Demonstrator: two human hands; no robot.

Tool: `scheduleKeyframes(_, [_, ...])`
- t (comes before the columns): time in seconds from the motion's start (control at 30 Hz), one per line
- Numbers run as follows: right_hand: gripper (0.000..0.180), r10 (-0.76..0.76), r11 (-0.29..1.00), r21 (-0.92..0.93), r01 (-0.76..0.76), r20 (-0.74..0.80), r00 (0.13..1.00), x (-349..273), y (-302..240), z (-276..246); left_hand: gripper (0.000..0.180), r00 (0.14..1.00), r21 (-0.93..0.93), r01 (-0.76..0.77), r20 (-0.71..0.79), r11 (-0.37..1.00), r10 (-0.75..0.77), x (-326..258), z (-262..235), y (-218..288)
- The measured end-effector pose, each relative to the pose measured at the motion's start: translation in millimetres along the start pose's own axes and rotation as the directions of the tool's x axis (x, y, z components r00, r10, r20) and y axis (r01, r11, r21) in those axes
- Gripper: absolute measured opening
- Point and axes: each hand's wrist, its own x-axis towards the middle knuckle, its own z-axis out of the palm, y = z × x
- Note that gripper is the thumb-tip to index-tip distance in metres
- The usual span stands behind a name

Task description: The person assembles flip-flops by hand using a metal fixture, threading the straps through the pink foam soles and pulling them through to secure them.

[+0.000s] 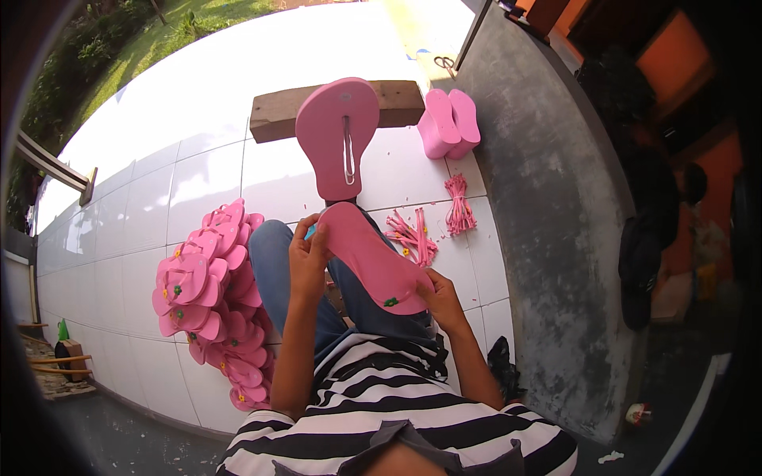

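Observation:
A pink flip-flop (pixel 371 255) is held slantwise over my lap, with a green flower ornament (pixel 390 302) near its lower end. My left hand (pixel 308 252) grips its upper left end, the thumb lying on the face. At the lower right end, my right hand (pixel 441 299) pinches the edge near the strap. Beyond it, a bare pink sole (pixel 317 127) stands up against a wooden beam (pixel 274 119); a thin metal loop (pixel 347 151) runs along its middle. Loose pink straps (pixel 414 238) with small yellow flowers lie right of my knees.
Left of my legs lies a big heap of finished pink flip-flops (pixel 190 282). Two stacks of pink soles (pixel 440 131) and a bundle of straps (pixel 459 208) stand by the grey ledge (pixel 540 198) on the right. Scissors (pixel 445 65) lie farther off on the tiled floor (pixel 127 278).

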Motion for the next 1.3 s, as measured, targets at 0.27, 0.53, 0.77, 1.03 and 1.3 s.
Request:
scheduleKeyframes(0.27, [0.035,0.23,0.926,0.37,0.074,-0.708,0.667,14.6,180.7,-112.6,0.015,0.931,0.607,-0.033,-0.269,0.794,0.245,45.8,-88.7,-116.6])
scheduleKeyframes(0.53, [0.056,0.32,0.657,0.101,-0.747,-0.935,0.155,-12.1,302.7,-153.9,0.035,0.862,0.875,-0.467,0.482,0.127,-0.157,4.6,-104.8,-189.0])
scheduleKeyframes(0.77, [0.054,0.083,0.61,-0.041,-0.791,-0.99,0.115,0.8,260.8,-112.9,0.035,0.821,0.816,-0.421,0.528,0.396,-0.215,-4.2,-104.2,-267.5])
scheduleKeyframes(1.03, [0.03,-0.29,0.947,-0.319,0.034,-0.805,0.518,46.7,107.5,-78.8,0.028,0.977,0.891,-0.103,0.174,0.441,-0.124,10.8,-74.8,-123.7])
scheduleKeyframes(1.3, [0.036,-0.148,0.987,-0.05,0.153,0.082,0.986,58.3,-59.4,43.1,0.022,0.994,0.08,0.021,0.102,0.997,-0.029,-16.1,-9.7,-13.7])
